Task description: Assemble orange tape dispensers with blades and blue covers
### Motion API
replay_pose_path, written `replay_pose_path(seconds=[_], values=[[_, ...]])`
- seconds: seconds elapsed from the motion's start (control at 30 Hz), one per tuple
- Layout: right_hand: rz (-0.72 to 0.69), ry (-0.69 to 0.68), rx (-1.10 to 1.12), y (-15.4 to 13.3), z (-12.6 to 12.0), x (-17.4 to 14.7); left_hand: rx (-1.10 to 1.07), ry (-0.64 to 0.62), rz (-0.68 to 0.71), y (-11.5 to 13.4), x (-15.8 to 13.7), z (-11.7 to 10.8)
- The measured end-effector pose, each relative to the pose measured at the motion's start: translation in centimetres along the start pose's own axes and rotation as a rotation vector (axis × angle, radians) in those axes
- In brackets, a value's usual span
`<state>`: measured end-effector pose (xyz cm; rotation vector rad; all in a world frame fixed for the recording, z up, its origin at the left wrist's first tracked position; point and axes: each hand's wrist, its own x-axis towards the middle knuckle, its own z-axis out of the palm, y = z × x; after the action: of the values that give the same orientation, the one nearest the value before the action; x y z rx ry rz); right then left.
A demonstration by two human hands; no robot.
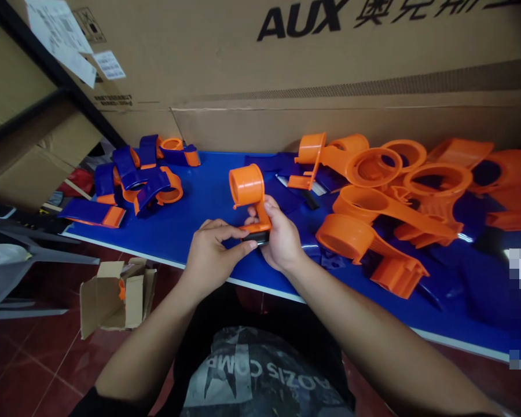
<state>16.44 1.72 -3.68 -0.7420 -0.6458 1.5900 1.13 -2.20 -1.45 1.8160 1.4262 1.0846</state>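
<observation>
An orange tape dispenser body [248,184], its round hub upward, is held above the blue table in front of me. My right hand [282,237] is closed around its lower end from the right. My left hand [215,249] pinches a black strip [258,237] at the dispenser's bottom edge between thumb and fingers. How firmly the strip sits against the orange part cannot be made out. On the table close behind lie an orange piece [301,182] and a small black strip [309,200].
Orange dispenser bodies [364,200] are heaped on the right of the blue table [208,191], with blue parts among them. Several blue-and-orange dispensers [128,168] lie at left. A large cardboard box [208,58] stands behind. An open carton [102,295] and a grey stool [39,269] are at lower left.
</observation>
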Motion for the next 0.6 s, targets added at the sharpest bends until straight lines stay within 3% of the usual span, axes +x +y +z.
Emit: replay_pose_path(seconds=[0.17,0.27,0.4,0.53,0.6], values=[[-0.023,-0.046,-0.065,0.0,-0.2,-0.3,0.031,0.040,-0.045,0.5,-0.1,1.4],[0.031,-0.120,-0.091,-0.4,-0.2,-0.7,0.091,0.028,-0.023,1.4,-0.2,2.1],[0.075,-0.086,-0.088,-1.2,0.0,-1.0,0.169,0.047,-0.092,1.9,0.3,1.3],[0.063,0.016,-0.054,-1.5,0.3,-0.5,-0.045,0.082,-0.035,0.0,5.1,-0.8],[-0.015,0.095,-0.034,-1.5,0.2,-0.1,-0.006,0.212,0.007,-1.1,9.4,-0.7]])
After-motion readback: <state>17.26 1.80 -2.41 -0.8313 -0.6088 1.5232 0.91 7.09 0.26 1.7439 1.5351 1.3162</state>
